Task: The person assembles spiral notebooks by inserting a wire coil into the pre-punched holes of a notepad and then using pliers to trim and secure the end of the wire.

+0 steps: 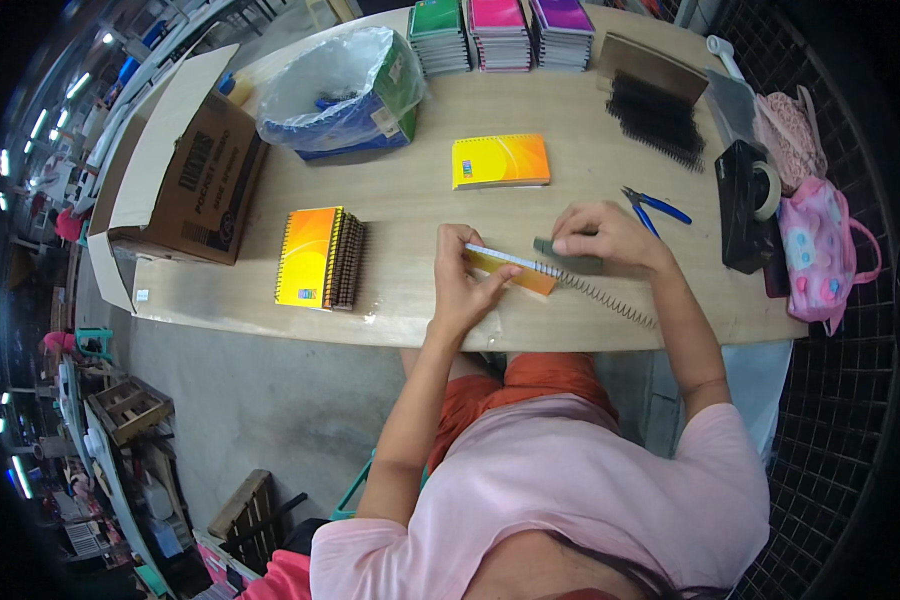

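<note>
My left hand (pixel 467 283) grips a small yellow-orange notebook (pixel 530 276) on edge, with its page edges turned up. A thin dark spiral wire (pixel 610 298) meets the notebook's right end and trails off to the right above the table's near edge. Just beyond that wire, my right hand (pixel 602 238) is closed with bent fingers on a dark green pad (pixel 577 262), partly covered by the fingers. Farther off lies another yellow-orange notebook (pixel 500 162). To the left sits a stack of spiral-bound yellow-orange notebooks (pixel 315 258).
Blue-handled cutters (pixel 658 208) rest right of my right hand. Beyond are a pile of black spiral wires (pixel 655 120), a black tape dispenser (pixel 745 215) and a pink pouch (pixel 820 250). A cardboard box (pixel 195 180), plastic-lined box (pixel 355 138) and notebook stacks (pixel 500 45) stand around the table.
</note>
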Available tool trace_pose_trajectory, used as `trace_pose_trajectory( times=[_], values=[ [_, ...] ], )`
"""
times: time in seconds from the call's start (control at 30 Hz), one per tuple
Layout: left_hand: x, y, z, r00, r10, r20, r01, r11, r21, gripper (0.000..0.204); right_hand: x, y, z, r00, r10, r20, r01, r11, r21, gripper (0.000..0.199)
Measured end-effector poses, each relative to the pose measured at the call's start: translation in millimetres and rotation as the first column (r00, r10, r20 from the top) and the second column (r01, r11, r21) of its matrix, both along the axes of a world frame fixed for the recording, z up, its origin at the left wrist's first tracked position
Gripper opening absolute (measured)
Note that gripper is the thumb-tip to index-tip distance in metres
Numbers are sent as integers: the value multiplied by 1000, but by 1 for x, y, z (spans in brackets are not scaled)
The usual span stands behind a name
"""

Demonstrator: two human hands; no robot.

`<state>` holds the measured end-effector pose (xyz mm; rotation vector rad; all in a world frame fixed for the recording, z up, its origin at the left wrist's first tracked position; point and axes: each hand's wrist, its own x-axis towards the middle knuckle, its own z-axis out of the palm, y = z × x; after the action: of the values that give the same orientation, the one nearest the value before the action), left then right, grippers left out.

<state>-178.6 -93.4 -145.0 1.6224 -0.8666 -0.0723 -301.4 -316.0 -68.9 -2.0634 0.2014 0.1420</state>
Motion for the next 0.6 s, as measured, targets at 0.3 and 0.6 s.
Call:
trace_pose_trajectory(
  times=[0.3, 0.6],
  values=[
    [8, -10, 3, 994, -16, 110, 12, 999, 39, 58, 2, -10, 1, 999, -40, 21, 43, 990, -138, 29],
    [5, -12, -2, 998, -48, 45, 50, 998, -32, 57, 7, -16, -1, 995, 42, 90, -57, 982, 179, 25]
  ],
)
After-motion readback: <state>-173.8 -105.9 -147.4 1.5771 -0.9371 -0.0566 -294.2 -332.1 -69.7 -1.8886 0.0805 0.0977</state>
